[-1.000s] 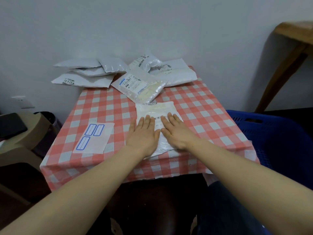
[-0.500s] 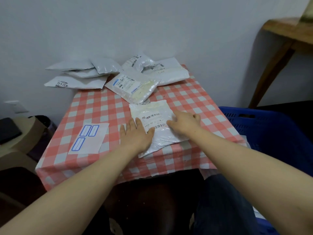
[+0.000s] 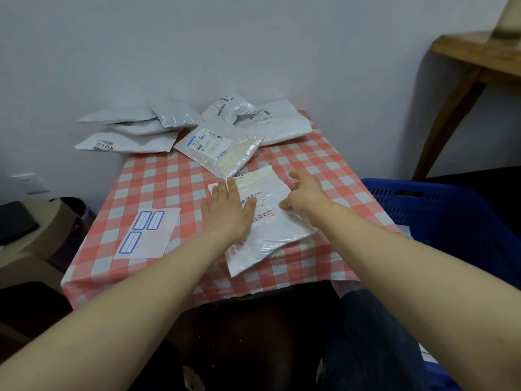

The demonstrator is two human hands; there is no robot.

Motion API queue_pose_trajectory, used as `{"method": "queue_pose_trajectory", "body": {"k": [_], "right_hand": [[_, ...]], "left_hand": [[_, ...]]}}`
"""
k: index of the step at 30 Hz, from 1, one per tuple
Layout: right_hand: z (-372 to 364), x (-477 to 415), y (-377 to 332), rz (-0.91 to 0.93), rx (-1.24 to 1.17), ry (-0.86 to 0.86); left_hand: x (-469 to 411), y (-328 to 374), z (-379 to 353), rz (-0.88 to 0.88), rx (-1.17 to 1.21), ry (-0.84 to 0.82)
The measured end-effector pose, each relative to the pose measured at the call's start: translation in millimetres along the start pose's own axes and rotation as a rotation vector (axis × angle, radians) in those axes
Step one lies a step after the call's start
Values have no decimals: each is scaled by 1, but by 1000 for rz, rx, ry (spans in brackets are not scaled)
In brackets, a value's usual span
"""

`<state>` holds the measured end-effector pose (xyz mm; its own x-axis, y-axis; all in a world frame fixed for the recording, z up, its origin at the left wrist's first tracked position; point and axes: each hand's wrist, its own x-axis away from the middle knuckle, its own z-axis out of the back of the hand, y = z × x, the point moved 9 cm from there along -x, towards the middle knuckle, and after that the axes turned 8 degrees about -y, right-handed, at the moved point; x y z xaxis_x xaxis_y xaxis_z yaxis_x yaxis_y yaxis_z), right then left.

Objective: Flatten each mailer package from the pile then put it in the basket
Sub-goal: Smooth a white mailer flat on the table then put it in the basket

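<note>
At the near edge of the desk (image 3: 158, 179), the left hand (image 3: 225, 213) presses the white mailer (image 3: 270, 230) flat, fingers straight and together. The right hand (image 3: 304, 193) has its fingers curled at the mailer's edge, probably to lift it toward the blue basket (image 3: 439, 210), though I can't tell if they're actually gripping.

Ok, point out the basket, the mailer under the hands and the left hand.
basket (image 3: 456, 215), head view, its bare blue inner wall.
mailer (image 3: 272, 235), head view, the crinkled part below the barcode.
left hand (image 3: 228, 214), head view, the back of the hand.

Left hand (image 3: 228, 215) flat on mailer (image 3: 270, 238); right hand (image 3: 306, 191) grips its edge.
</note>
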<state>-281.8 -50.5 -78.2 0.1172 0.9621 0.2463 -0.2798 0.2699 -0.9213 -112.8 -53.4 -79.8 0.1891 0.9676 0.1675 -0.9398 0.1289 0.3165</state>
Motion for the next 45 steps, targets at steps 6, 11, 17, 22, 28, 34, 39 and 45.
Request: {"method": "queue_pose_trajectory", "body": {"k": [6, 11, 17, 22, 28, 34, 39, 45], "right_hand": [[7, 4, -10, 88, 201, -58], [-22, 14, -26, 292, 893, -99], [-68, 24, 20, 226, 1133, -406], [-68, 21, 25, 242, 1163, -379], [-70, 21, 26, 262, 1193, -351], [-72, 21, 26, 273, 1189, -352], [-72, 21, 26, 254, 1152, -377], [-45, -16, -18, 237, 964, -296]], "left_hand": [[-6, 21, 12, -176, -99, 18], [-18, 22, -4, -190, -225, -52], [-38, 3, -10, -149, -337, -147], [-45, -5, -25, -141, -279, -219], [-41, -5, -27, -155, -307, -141], [-42, -6, -28, -146, -314, -172], [-43, -6, -29, -143, -308, -193], [-56, 9, 2, -200, -324, -9]]}}
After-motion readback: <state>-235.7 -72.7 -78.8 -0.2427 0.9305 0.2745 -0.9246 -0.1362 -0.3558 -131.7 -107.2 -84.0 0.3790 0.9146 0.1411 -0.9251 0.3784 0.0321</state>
